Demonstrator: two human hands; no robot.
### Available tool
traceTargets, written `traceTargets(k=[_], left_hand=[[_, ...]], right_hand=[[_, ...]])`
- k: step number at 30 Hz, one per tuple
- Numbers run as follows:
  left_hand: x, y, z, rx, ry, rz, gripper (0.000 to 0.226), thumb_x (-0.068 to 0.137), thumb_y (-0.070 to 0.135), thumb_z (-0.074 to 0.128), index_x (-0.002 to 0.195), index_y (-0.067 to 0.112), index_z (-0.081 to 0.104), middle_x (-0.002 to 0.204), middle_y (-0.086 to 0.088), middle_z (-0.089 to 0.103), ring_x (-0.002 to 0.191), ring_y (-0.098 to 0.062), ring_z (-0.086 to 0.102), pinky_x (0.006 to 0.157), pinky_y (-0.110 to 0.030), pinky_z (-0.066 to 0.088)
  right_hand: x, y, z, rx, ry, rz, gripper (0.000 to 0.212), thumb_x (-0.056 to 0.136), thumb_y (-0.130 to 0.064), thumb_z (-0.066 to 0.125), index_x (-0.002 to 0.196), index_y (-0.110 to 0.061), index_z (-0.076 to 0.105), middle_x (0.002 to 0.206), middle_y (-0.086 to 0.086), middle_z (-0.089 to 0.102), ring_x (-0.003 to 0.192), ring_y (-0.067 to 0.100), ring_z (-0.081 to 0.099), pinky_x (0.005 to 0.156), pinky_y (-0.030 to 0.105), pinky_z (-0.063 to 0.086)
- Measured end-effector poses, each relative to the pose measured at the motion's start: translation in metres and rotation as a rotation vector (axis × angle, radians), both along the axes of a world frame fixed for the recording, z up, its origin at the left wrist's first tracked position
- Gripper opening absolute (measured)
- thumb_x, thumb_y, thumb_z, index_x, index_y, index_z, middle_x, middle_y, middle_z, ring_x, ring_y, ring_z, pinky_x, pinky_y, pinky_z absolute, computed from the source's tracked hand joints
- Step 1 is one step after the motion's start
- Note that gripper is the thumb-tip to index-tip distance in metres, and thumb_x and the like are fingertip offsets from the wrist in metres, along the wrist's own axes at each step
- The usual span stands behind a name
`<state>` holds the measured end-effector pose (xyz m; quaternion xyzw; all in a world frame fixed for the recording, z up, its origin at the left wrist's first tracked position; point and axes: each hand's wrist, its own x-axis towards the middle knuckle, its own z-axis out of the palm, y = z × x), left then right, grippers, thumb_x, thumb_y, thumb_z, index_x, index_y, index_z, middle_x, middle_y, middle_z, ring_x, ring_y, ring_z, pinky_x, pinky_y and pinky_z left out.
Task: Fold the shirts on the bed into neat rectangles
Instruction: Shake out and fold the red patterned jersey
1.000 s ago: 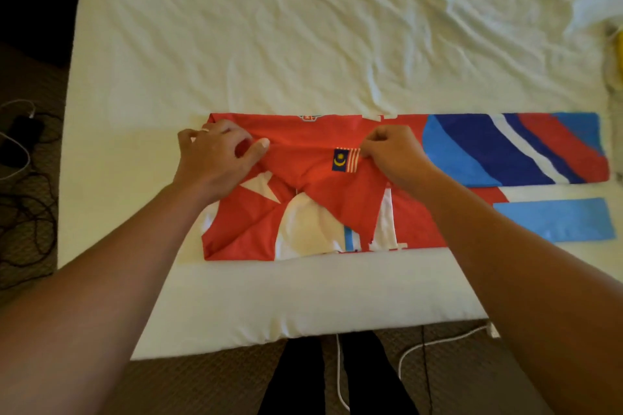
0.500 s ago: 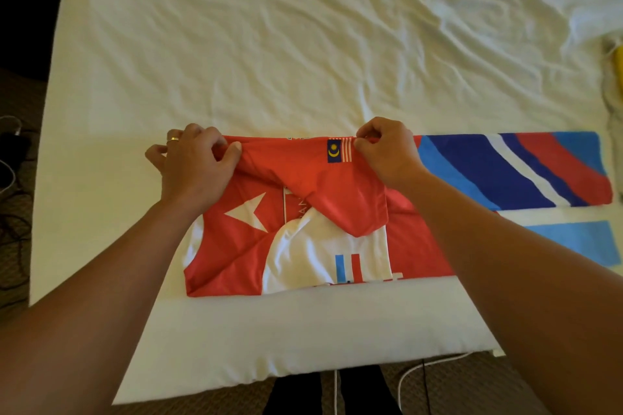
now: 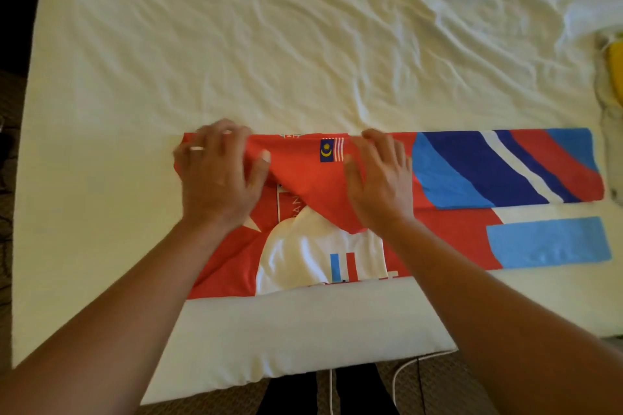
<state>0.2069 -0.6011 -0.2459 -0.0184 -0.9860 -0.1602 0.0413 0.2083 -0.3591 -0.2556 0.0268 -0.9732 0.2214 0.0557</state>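
Head view, left hand (image 3: 219, 175) and right hand (image 3: 381, 178) flat, grip open, pressing red shirt (image 3: 310, 185)

A yellow item (image 3: 617, 64) lies at the bed's right edge, only partly visible. A white cable (image 3: 409, 368) and a dark cable (image 3: 419, 381) run across the brown carpet (image 3: 445, 394) below.

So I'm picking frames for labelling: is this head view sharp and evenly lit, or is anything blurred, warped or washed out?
Head view: the left hand is motion-smeared at the fingertips, while the right hand and the red printed shirt look fairly sharp; the wrinkled white bedsheet is bright but keeps its creases; wide-angle bending shows at the edges; the top-left corner is dark.
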Motion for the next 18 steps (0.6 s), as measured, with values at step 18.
traceTargets(k=[18], left_hand=[[0.063,0.127,-0.002,-0.094,-0.224,-0.081,0.057,0.085,0.045,0.055,0.133,0.016,0.057,0.147,-0.015,0.046,0.13,-0.038,0.045,0.097,-0.054,0.035]], right_hand=[[0.009,0.106,0.0,0.243,-0.47,0.257,0.066,0.103,-0.06,0.017,0.16,-0.025,0.02,0.169,0.001,0.003,0.155,0.023,0.004,0.122,0.048,0.013]])
